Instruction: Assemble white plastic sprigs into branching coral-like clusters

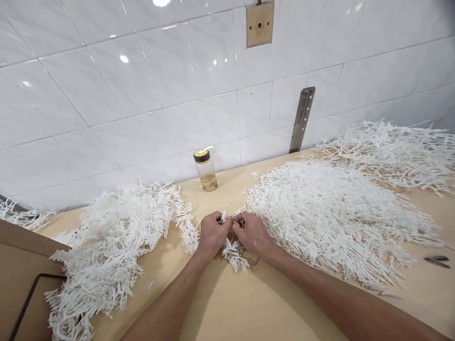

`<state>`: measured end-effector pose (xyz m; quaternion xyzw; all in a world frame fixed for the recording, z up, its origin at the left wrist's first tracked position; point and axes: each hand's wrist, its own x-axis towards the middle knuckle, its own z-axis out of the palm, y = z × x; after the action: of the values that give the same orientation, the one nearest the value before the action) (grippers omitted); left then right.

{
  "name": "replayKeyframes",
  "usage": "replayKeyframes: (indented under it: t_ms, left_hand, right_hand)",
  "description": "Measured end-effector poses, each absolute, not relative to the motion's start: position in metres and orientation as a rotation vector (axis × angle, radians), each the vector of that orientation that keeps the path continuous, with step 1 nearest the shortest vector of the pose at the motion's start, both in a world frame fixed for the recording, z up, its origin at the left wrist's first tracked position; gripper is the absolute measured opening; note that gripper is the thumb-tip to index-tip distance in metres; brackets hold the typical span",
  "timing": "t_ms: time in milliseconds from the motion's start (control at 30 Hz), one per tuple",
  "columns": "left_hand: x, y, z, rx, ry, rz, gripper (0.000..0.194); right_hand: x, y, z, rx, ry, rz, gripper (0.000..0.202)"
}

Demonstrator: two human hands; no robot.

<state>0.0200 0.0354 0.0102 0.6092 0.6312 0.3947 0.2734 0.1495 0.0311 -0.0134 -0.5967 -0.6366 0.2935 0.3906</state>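
My left hand (213, 233) is closed in a pinch on a thin white branched sprig (235, 256), and a small tuft of white tips pokes up at its thumb. Close beside it, my right hand (254, 233) is also pinched, with its fingertips meeting the left ones on the same white strands. Part of the sprig hangs below and between the hands, its ends fanning out over the table. The exact grip point is hidden by the fingers. A large heap of similar white sprigs (320, 213) lies right of my right hand. Another tangled heap (131, 227) spreads to the left.
Behind my hands a clear bottle (206, 175) with a dark and yellow lid stands on the tan table (227, 308). A perforated metal strip (302, 121) leans at the tiled wall. A dark metal tool (438, 261) lies far right; a brown panel (21, 279) borders the left.
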Motion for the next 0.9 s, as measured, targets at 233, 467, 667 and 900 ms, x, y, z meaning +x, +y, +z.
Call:
replayKeyframes:
  t_ms: [233,467,667,900]
  left_hand:
    - [0.013,0.044,0.004,1.858,1.83,1.109,0.025]
    - [-0.01,0.055,0.011,1.323,1.506,1.079,0.041]
    - [-0.009,0.051,0.02,1.124,1.264,1.094,0.059]
    - [-0.008,0.048,0.029,1.081,1.101,1.021,0.057]
  right_hand:
    - [0.15,0.032,-0.009,-1.488,-1.549,0.981,0.009]
    - [0.16,0.02,0.012,-1.193,-1.52,1.345,0.005]
    - [0.199,0.03,0.047,-1.384,-1.546,0.672,0.009]
    - [0.255,0.048,0.063,-1.486,-1.632,-0.419,0.014]
